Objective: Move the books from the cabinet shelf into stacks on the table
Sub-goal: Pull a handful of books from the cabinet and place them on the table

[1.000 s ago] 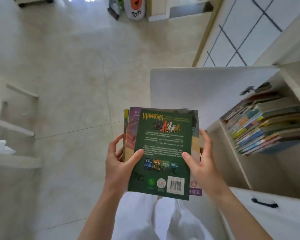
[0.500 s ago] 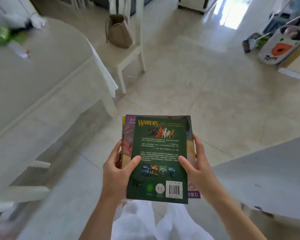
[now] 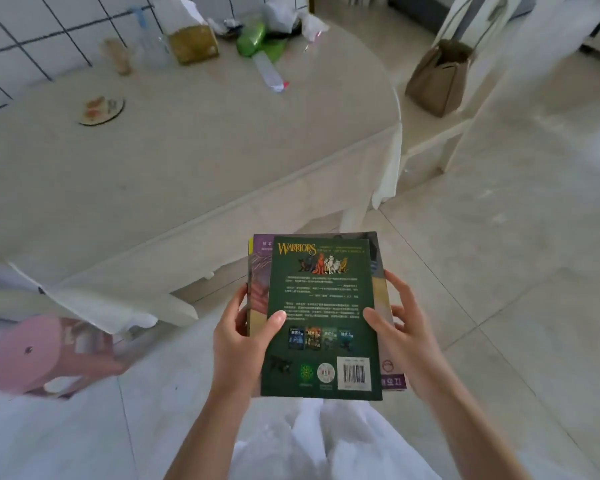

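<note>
I hold a small pile of books [image 3: 321,306] in front of me at waist height, a green "Warriors" back cover on top and purple and yellow covers showing beneath. My left hand [image 3: 238,336] grips the pile's left edge, thumb on the green cover. My right hand [image 3: 404,337] grips the right edge, thumb on top as well. The table [image 3: 174,161] with a white cloth lies ahead and to the left, its near edge just beyond the books. The cabinet shelf is out of view.
On the table's far side stand a tissue box [image 3: 192,43], a green bag [image 3: 253,41], a cup [image 3: 116,57] and a round coaster [image 3: 102,109]. A pink stool [image 3: 45,355] stands at the lower left. A white chair with a tan bag [image 3: 439,77] is at the right.
The view has swung left from the cabinet and open floor to the table, which now fills the upper left. Both hands keep the same hold on the books.
</note>
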